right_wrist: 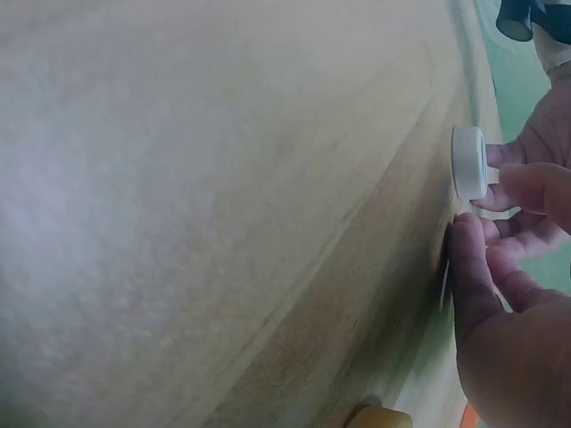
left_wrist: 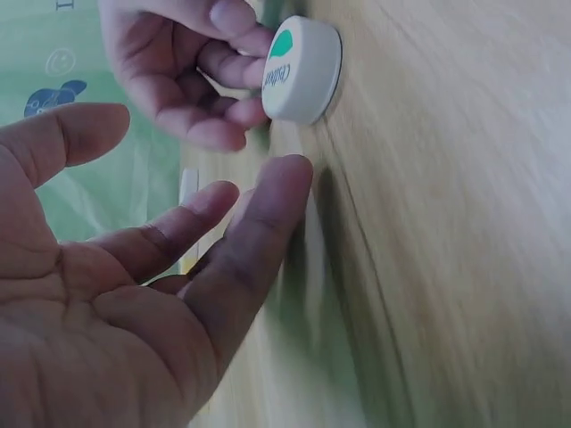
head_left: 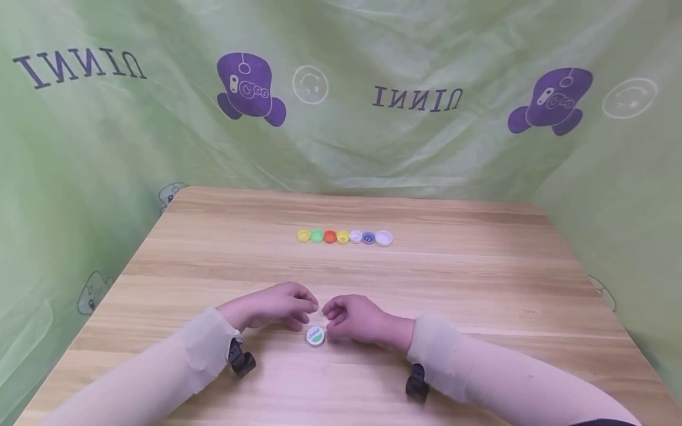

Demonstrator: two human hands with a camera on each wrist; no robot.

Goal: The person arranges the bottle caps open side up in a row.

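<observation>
A round white cap point(head_left: 315, 336) with green print on top lies flat on the wooden table between both hands. To its upper left, my left hand point(head_left: 282, 303) has relaxed, spread fingers with nothing in them; its fingers point(left_wrist: 277, 192) point toward the cap in the left wrist view. On the other side is my right hand point(head_left: 358, 319), loosely bent, its fingertips right beside the cap's edge. In the right wrist view the cap point(right_wrist: 467, 163) shows its white side wall, with the right fingers point(right_wrist: 470, 267) close to the tabletop. No object shows in the right hand.
Farther back on the table point(head_left: 479, 260), several small caps stand in a straight touching row: yellow, green, red point(head_left: 330, 236), another yellow, white, blue point(head_left: 369, 238) and a larger white one point(head_left: 383, 238) at the right end. A green printed curtain point(head_left: 341, 148) hangs behind and beside the table.
</observation>
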